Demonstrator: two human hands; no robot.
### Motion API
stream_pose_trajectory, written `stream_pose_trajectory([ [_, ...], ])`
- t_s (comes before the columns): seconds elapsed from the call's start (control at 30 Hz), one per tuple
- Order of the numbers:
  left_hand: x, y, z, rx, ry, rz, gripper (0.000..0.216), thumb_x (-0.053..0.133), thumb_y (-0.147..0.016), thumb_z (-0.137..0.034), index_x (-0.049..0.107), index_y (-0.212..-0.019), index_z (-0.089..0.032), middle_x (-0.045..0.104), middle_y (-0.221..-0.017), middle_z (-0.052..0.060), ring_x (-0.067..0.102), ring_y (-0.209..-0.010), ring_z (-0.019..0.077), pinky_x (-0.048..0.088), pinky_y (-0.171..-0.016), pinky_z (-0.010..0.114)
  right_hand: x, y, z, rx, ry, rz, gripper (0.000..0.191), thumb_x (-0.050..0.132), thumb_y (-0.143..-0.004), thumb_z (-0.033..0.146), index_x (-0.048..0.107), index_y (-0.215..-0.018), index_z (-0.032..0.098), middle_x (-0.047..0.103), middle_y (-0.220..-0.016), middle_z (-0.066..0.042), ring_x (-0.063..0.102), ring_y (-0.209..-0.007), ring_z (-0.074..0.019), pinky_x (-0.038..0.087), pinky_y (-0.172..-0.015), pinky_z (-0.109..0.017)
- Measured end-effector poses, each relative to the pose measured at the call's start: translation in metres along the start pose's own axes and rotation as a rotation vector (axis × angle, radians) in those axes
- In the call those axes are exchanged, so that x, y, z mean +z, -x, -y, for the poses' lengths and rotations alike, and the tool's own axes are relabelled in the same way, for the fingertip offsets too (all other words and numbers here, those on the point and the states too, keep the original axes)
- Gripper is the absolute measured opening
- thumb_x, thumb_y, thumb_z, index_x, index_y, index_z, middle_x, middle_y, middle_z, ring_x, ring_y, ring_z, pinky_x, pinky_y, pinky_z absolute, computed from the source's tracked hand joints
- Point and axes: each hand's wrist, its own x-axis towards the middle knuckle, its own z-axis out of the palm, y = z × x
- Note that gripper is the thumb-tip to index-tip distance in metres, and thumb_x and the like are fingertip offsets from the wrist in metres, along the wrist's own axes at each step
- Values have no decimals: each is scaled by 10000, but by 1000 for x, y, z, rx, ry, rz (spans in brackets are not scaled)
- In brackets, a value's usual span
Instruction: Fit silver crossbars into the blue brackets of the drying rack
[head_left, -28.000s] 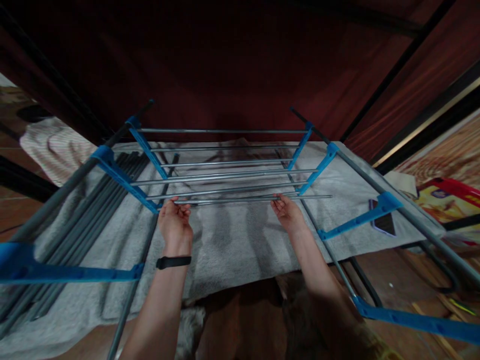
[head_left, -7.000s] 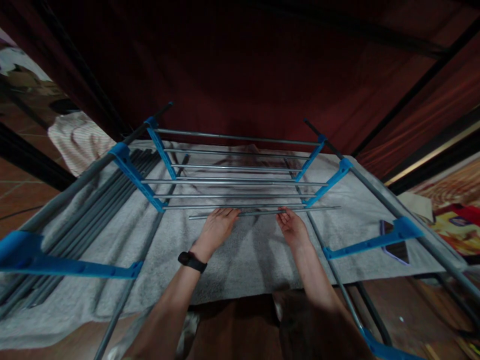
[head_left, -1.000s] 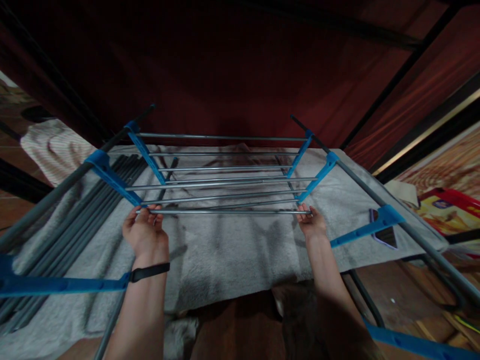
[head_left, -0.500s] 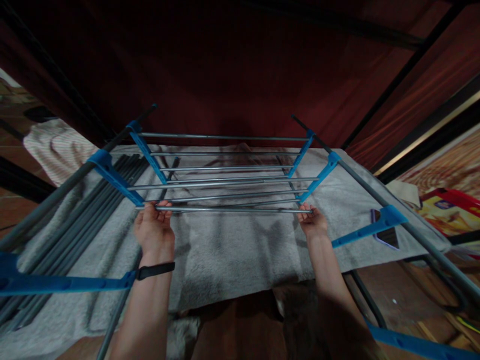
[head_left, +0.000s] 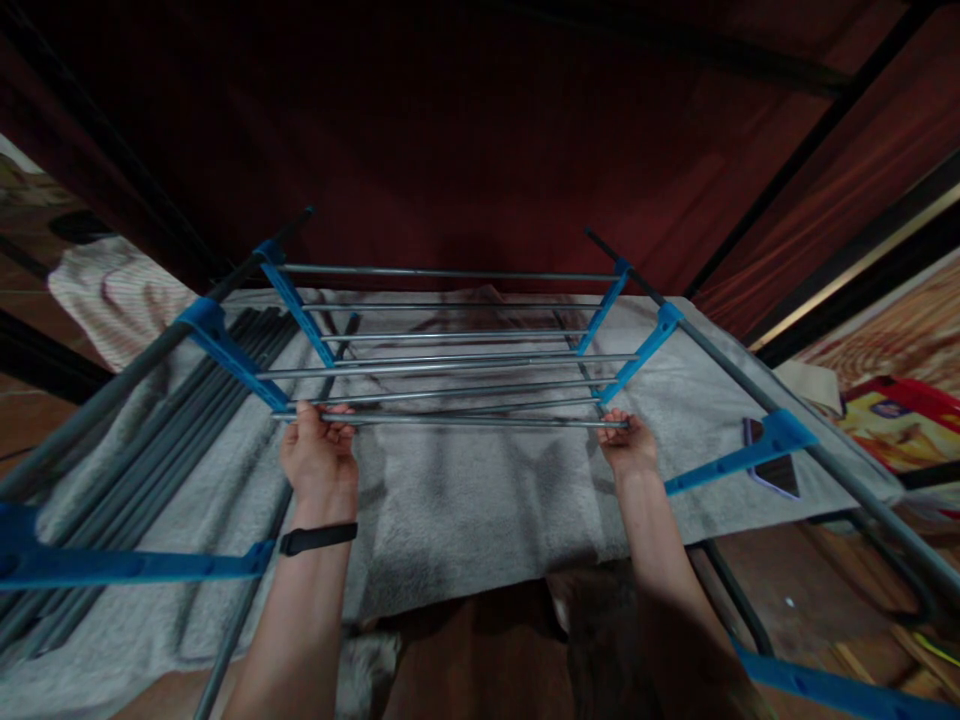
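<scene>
A thin grey metal rod (head_left: 465, 421) lies level across the near ends of two blue plastic brackets, the left bracket (head_left: 225, 352) and the right bracket (head_left: 637, 352), of a drying rack. My left hand (head_left: 321, 452), with a black band on the wrist, curls its fingers round the rod near its left end. At the rod's right end my right hand (head_left: 628, 445) grips it, beside the right bracket's tip. Behind this rod several more grey rods (head_left: 450, 365) span the brackets.
A grey towel (head_left: 465, 500) lies under the rack. Several dark loose tubes (head_left: 150, 420) lie on it at left. A phone (head_left: 769, 468) rests at the right, under another blue bracket (head_left: 739, 455). Grey rack side rails (head_left: 750, 385) run toward me on both sides. Dark red curtain behind.
My left hand has slid to the right along the rod, away from the left bracket's tip. The right hand and the rod have stayed nearly still.
</scene>
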Motion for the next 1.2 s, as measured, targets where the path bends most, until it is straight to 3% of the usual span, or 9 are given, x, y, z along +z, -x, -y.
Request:
stream_pose_trajectory([
  [0.27,5,6,-2,-37,26,-3,227,511,-961,-265,512,-773,-138,562,-589,-37,556,-546,82,399,-499,196,4,2,-1,55,-7,3,274,323,-939,142,494,-737,212,617,-583,58,620,-479,-76,539,-532,-202],
  [0.63,9,7,6,-102,9,183,334,532,-923,-443,569,-742,-165,671,-700,47,664,-681,137,497,-569,204,7,7,-2,89,-6,9,266,341,-932,132,511,-741,204,616,-587,57,613,-481,-80,552,-527,-215],
  [1.0,11,13,6,-291,46,290,280,531,-914,-336,608,-708,-164,698,-766,77,690,-767,166,538,-624,230,13,9,-10,132,50,37,204,421,-892,74,545,-780,190,634,-621,61,629,-505,-74,564,-524,-205],
  [1.2,13,18,5,-319,45,349,226,557,-887,-280,632,-717,-152,696,-790,74,681,-784,160,537,-644,235,16,12,-13,135,71,69,170,455,-882,79,557,-802,188,639,-629,62,626,-506,-73,570,-534,-204],
])
